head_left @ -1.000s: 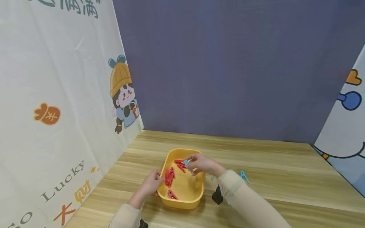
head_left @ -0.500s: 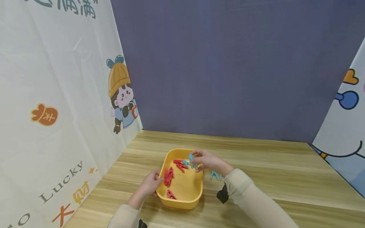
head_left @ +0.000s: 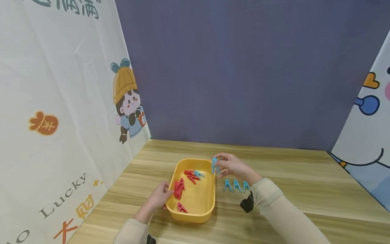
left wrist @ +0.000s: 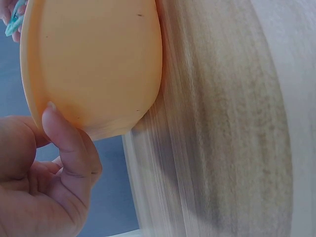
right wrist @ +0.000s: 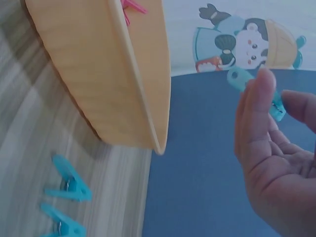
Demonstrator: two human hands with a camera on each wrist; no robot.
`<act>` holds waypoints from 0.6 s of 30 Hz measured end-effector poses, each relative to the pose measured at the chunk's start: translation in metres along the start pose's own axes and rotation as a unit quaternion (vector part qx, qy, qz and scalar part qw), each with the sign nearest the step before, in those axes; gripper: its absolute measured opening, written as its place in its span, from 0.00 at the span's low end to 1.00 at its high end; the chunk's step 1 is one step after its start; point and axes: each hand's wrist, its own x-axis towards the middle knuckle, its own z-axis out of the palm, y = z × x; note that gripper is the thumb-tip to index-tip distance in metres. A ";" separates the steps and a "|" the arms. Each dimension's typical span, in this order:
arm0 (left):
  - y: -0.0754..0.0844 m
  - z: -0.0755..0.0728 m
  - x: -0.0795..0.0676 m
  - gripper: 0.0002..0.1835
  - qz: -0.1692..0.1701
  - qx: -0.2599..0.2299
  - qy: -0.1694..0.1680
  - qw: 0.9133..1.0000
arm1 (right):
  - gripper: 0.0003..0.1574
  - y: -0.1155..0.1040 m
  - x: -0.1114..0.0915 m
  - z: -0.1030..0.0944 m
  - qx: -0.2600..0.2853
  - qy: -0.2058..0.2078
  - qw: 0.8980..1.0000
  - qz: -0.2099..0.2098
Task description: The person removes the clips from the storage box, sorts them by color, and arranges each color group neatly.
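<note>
A yellow plastic basin point(head_left: 192, 217) stands on the wooden table, its left rim pinched between the thumb and fingers of my left hand point(head_left: 159, 196). The left wrist view shows that grip at a corner of the basin point(left wrist: 98, 59). Over the right rim, my right hand point(head_left: 234, 166) pinches a blue clothespin point(head_left: 214, 165) held up in the air. That clothespin point(right wrist: 239, 79) sticks out past the fingertips in the right wrist view. Inside the basin lie several red clothespins point(head_left: 179, 188) along the left and back, plus a blue clothespin point(head_left: 199, 174) beside the far red ones.
To the basin's right, 3 blue clothespins lie in a row on the table, the nearest blue clothespin point(head_left: 227, 185) close to the basin, the farthest partly behind the right wrist. A printed white cloth point(head_left: 76, 101) borders the left, a dark blue backdrop point(head_left: 228, 74) the back.
The right hand has moved right and up from inside the basin to its right rim, still pinching a blue clothespin. A blue clothespin now shows inside the basin. The left hand keeps its grip.
</note>
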 end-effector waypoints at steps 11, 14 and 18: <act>0.001 0.000 0.000 0.06 -0.005 -0.002 0.002 1.000 | 0.30 -0.005 -0.016 -0.025 -0.004 0.005 1.000 -0.018; 0.000 0.000 0.000 0.06 -0.008 -0.004 0.002 1.000 | 0.29 -0.004 -0.018 -0.030 -0.003 0.010 1.000 -0.018; 0.000 0.001 0.000 0.06 -0.013 -0.006 0.001 1.000 | 0.29 -0.003 -0.020 -0.036 0.003 0.006 1.000 -0.020</act>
